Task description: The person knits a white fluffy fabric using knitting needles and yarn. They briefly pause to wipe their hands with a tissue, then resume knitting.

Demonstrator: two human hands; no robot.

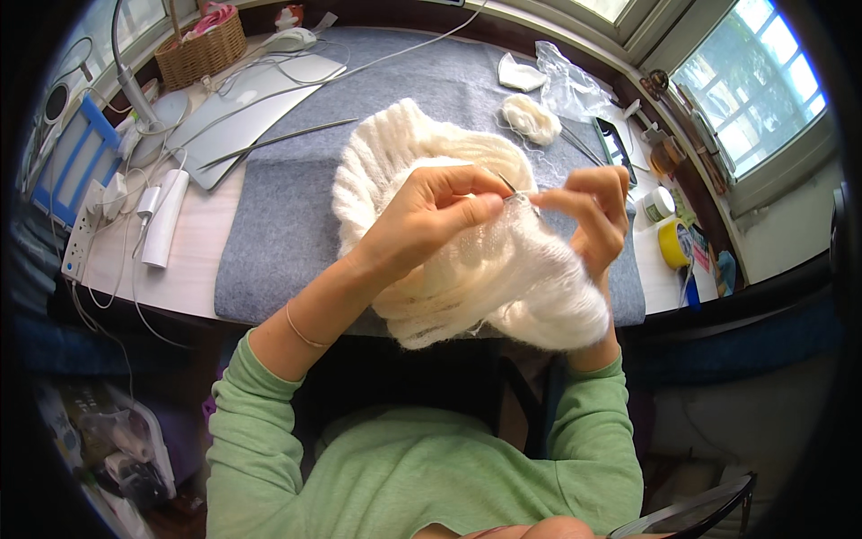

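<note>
A cream, fuzzy knitted piece [438, 296] hangs over the desk's near edge, its ribbed part spread on the mat. My left hand [444, 209] pinches its top edge together with a thin metal knitting needle [506, 183], whose tip points up. Close by on the right, my right hand [586, 209] has its fingers bent at the same edge, slightly blurred; whether it grips yarn or a needle is hard to tell. Part of the knitting covers my right wrist. Beyond it lies a small ball of cream yarn [531, 118] with loose strands.
A grey felt mat [269, 249] covers the desk's middle. Left are a closed laptop [259, 94] with long needles [289, 139] across its corner, a power strip [81, 232] and cables. Right are a phone [614, 149], a plastic bag [572, 84], a jar [658, 203] and yellow tape [673, 244].
</note>
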